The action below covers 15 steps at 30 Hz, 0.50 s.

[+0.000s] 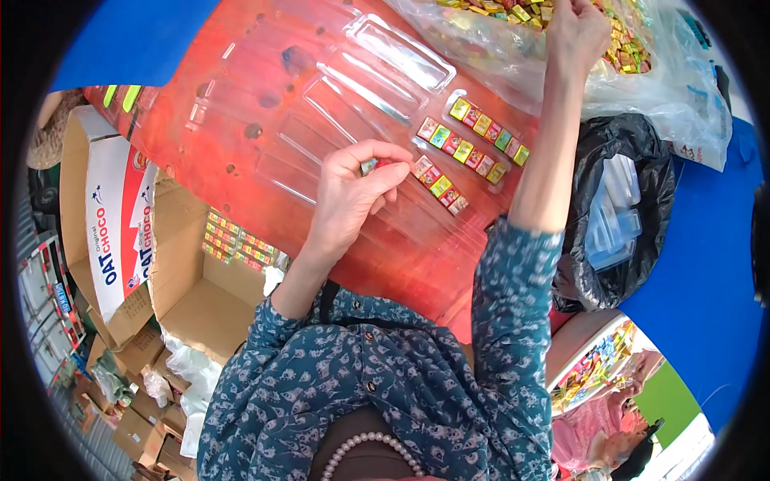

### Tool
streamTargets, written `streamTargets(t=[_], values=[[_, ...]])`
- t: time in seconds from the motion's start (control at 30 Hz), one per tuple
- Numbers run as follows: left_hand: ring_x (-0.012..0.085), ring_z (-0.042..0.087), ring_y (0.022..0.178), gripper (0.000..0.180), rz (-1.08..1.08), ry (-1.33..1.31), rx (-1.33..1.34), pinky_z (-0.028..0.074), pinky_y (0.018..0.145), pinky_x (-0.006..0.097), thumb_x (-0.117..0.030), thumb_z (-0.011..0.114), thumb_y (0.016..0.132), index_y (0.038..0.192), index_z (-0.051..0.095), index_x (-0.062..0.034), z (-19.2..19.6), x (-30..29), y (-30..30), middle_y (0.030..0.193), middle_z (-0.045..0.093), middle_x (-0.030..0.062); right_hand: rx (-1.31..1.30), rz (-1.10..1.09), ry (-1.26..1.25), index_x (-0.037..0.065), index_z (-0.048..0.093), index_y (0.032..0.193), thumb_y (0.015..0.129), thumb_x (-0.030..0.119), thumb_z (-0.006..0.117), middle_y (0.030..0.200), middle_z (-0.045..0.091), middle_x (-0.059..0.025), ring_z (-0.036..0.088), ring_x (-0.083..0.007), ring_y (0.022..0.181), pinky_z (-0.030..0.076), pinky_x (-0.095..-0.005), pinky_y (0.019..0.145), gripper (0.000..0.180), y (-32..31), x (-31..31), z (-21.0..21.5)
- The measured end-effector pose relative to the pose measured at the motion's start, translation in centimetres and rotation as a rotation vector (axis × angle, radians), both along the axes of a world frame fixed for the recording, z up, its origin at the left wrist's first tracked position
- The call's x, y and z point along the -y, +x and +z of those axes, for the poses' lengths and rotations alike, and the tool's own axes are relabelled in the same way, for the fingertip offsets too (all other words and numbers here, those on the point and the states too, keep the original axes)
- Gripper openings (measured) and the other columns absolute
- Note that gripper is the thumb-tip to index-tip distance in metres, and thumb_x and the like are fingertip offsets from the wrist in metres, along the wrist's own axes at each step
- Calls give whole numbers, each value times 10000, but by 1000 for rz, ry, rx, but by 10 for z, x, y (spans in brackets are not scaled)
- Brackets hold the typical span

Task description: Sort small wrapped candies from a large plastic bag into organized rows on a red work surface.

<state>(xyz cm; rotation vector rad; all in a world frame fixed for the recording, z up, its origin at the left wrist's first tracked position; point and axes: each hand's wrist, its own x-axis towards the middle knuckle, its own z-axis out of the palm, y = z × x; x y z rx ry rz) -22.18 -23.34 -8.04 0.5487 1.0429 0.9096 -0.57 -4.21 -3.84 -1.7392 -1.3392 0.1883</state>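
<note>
My left hand is over a clear plastic tray with long compartments. Its thumb and forefinger are pinched together by the end of a row of small wrapped candies; a colourful wrapped piece shows inside the curled fingers. Two more rows of candies lie beside that one, in neighbouring compartments. My right hand reaches to the far right over a big clear bag of loose wrapped candies. Its fingers are bent together, partly cut off by the top edge, and what they hold is hidden.
A black bag with clear plastic trays inside stands right of my right arm. At left is an open cardboard box containing filled trays. A white tub of colourful candies and a person in pink are at lower right.
</note>
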Motion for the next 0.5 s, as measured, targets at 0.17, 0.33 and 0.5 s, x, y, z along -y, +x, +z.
streamTargets(t=[0.17,0.33,0.5], values=[[55,540,632,135,-62,411,-486,423,542,197,16,628,831,961,662,19,-19,4,12,897,664,55,-107,370,-174,-42,664,931,849,139,612,729,622,-106,593,-171,709,453,-284,629,205,-16,109,-18],[178,613,712,146,-85,747,-794,474,616,275,40,627,803,949,634,41,-28,5,33,867,638,102,-137,434,-460,-49,645,915,866,93,589,703,610,-32,520,-69,646,413,-228,589,160,19,204,-41],[284,620,734,130,-177,845,-860,480,635,314,40,622,799,928,619,42,-37,0,49,841,609,150,-254,310,-713,-41,615,910,808,56,650,732,638,-160,617,-240,639,461,-324,609,145,39,235,-47]])
